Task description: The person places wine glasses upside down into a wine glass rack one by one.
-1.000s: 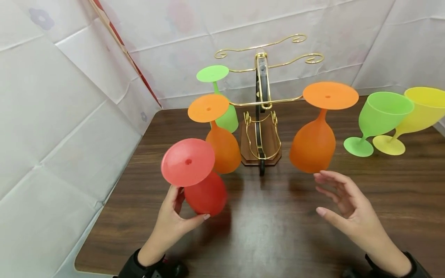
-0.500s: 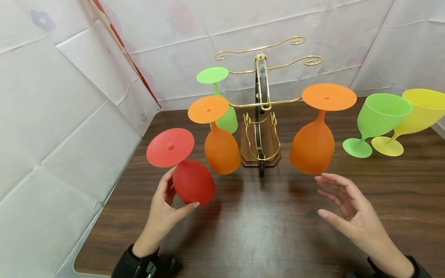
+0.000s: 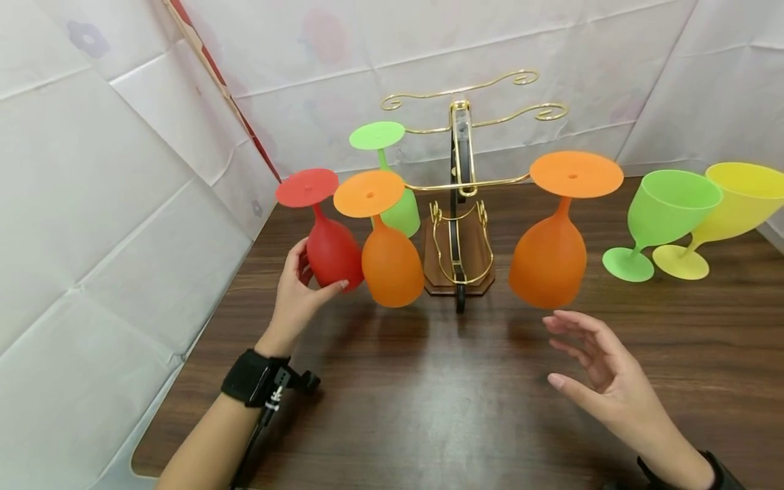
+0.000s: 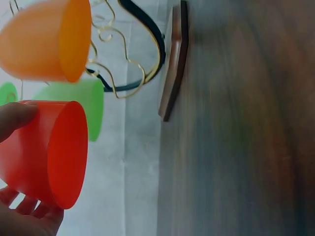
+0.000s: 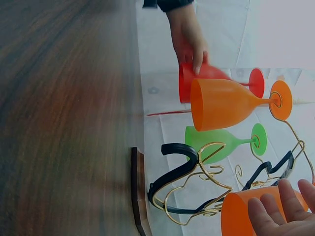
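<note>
While the left hand [image 3: 298, 289] grasps the red cup [image 3: 333, 255] by its bowl, thumb on the near side and fingers round the far side, the cup hangs upside down, foot uppermost, at the left of the rack [image 3: 455, 235]. Judged by its matt, thin wall, the cup is probably light plastic, slightly springy, neither slippery nor fragile; a hard pinch might bend the rim. The bowl, as held, offers a broad grip and leaves the stem and foot free. Right of the rack's front, the right hand [image 3: 603, 381] grips nothing, its fingers loosely bent. Upside down on the rack are one orange cup [image 3: 392, 265] at its front left, a second orange cup [image 3: 551, 265] at its front right and a green cup [image 3: 405, 212] farther back on its left. Well to the right of the rack, a light green cup [image 3: 670, 207] and a yellow cup [image 3: 750, 197] stand upright on the desk [image 3: 453, 381].

Compared with the earlier frame, the red cup has moved away from the person and leans less, its foot now beside that of the rack's left orange cup; the hanging cups keep their places.
</note>
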Demonstrator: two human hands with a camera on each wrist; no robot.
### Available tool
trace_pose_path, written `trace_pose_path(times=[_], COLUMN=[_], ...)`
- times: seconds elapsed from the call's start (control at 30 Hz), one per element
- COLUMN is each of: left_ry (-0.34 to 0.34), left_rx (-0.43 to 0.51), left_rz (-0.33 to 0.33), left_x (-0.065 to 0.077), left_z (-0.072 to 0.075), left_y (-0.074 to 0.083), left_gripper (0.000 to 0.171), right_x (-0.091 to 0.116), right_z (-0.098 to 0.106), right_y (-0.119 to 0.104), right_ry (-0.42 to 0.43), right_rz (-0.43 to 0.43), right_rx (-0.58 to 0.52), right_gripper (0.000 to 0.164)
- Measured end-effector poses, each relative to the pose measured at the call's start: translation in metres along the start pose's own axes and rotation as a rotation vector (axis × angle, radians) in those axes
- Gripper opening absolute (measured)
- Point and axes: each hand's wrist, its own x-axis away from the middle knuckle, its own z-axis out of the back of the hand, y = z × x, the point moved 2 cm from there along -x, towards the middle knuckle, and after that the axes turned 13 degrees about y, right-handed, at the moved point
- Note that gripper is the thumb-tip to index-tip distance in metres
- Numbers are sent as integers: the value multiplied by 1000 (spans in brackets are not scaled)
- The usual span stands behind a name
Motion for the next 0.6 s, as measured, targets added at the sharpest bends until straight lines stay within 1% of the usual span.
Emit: trace_pose_path(times=[0.13, 0.23, 0.43, 0.57, 0.6], left_ry=[16, 27, 52, 64, 70], left_rx=[7, 0, 12, 18, 18], left_rz=[45, 61, 45, 26, 20], left_x=[-20, -30, -45, -56, -61], left_z=[-9, -15, -24, -29, -30], left_y=[-4, 0, 14, 17, 13], left_gripper=[84, 84, 83, 83, 83], right_x=[0, 0, 0, 0, 0], right_z=[1, 0, -1, 0, 0], right_y=[-1, -1, -1, -1, -1], right_ry=[1, 2, 2, 2, 3], right_rz=[-10, -10, -22, -14, -16], right_rx=[15, 19, 38, 32, 34], right_gripper=[70, 70, 71, 71, 71])
